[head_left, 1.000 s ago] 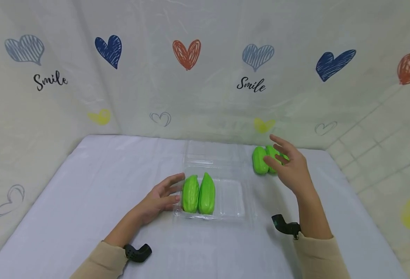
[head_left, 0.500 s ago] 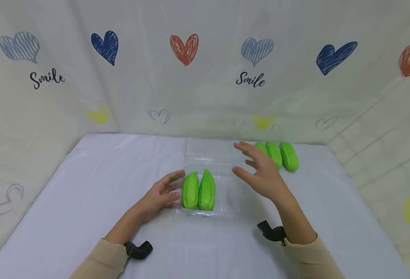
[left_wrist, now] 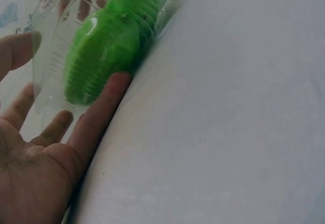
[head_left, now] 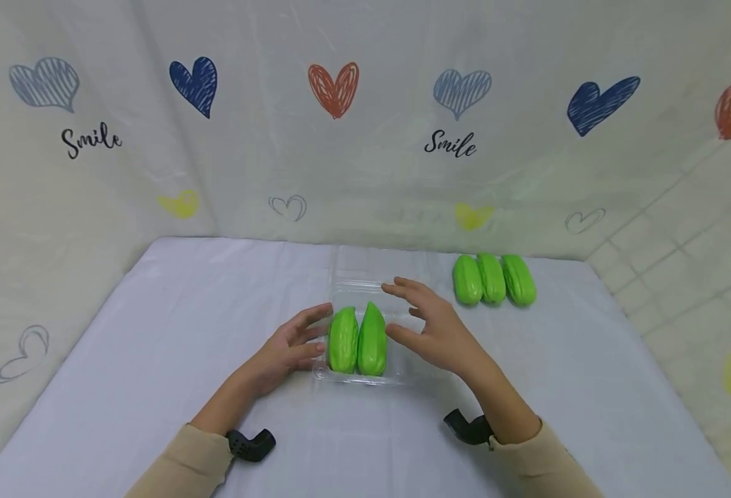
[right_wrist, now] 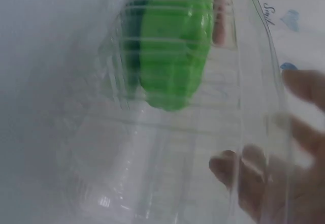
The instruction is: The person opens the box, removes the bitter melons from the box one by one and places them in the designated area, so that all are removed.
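A clear plastic clamshell box (head_left: 355, 379) lies with its lid (head_left: 371, 261) folded back. In its left part two green, gourd-shaped vegetables (head_left: 372, 342) stand side by side. My left hand (head_left: 283, 356) is at the box's left side, fingers spread; in the left wrist view its fingertips (left_wrist: 118, 82) come right up to the clear wall, with green (left_wrist: 99, 51) behind it. My right hand (head_left: 433, 333) holds nothing and hovers over the box's right part, fingers extended toward the nearer vegetable. The right wrist view shows that hand (right_wrist: 299, 173) through the clear plastic.
Three more green gourd-shaped vegetables (head_left: 492, 279) lie in a row at the back right of the white-covered table (head_left: 216, 290). Behind the table hangs a pale sheet (head_left: 377, 166) printed with hearts. Each wrist carries a black camera (head_left: 251, 445).
My right hand has moved left and toward me, from the row of vegetables at the back right to above the box. The left hand and the box stay in place.
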Demonstrator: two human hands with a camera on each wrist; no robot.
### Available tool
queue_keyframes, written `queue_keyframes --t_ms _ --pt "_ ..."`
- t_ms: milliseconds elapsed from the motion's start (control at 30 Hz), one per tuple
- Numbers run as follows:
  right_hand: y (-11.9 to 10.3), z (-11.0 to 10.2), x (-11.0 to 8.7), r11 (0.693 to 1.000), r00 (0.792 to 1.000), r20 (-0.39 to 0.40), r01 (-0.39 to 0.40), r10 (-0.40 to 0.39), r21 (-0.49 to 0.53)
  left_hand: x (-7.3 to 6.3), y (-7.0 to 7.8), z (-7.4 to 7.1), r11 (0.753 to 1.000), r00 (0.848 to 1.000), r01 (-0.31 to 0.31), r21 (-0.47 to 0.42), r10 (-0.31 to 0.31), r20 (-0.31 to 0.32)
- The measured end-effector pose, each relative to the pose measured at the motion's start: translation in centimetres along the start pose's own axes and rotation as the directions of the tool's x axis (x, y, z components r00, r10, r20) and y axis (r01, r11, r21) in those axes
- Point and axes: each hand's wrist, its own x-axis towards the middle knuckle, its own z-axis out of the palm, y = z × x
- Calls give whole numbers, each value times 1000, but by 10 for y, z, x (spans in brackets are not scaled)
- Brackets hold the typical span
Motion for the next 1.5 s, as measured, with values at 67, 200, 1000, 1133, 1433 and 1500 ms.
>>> queue_keyframes --t_ms 67,200,1000,1133,1433,1500 --pt "0 3 0 1000 1000 13 -1 1 -6 0 -1 0 1000 1000 1 -5 -1 1" --pt "-1 9 0 1000 999 37 -1 1 -9 0 -2 0 1000 1000 6 -10 -6 -2" --pt "-2 28 -2 998 992 116 -50 54 -37 -1 -2 -3 999 1000 9 -32 -9 14" --pt "-1 32 -3 997 989 134 -61 68 -55 -4 -5 -3 999 1000 16 -32 -15 13" --pt "-1 32 -2 994 987 145 -56 69 -89 0 -4 -2 999 1000 2 -32 -2 21" --pt "0 32 -2 995 986 154 -56 69 -88 0 -4 -2 1000 1000 1 -32 -1 21"
